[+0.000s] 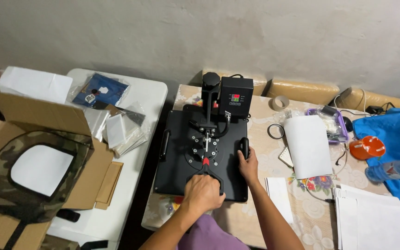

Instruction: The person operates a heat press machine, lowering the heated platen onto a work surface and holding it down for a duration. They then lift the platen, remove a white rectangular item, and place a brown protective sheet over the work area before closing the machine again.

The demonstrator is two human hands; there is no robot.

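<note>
1. At the left edge of the frame, an open cardboard box [47, 120] holds a camouflage cap [28, 178] with a white front panel.
2. Right of it, on a white desk [130, 162], lie clear plastic sleeves [123, 132] and a blue packet [102, 91] in the upper left.
3. In the middle of the frame a black heat press [200, 153] sits on a desk with a floral cloth [265, 153], its control box [236, 98] at the back with a small lit display.
4. The left hand [203, 193] is at the front edge of the press, fingers curled tight around the lever handle [205, 169], which has a red tip.
5. The right hand [247, 165] is on the press's right side, fingers wrapped around the black side grip [244, 146].
6. Further right lie a sheet of white paper [308, 146], a roll of tape [280, 103], and a purple tray [332, 122].
7. At the right edge of the frame are an orange lid [366, 147], a blue cloth [394, 134], a plastic bottle [390, 170], and stacked white sheets [376, 217] at the lower right.
</note>
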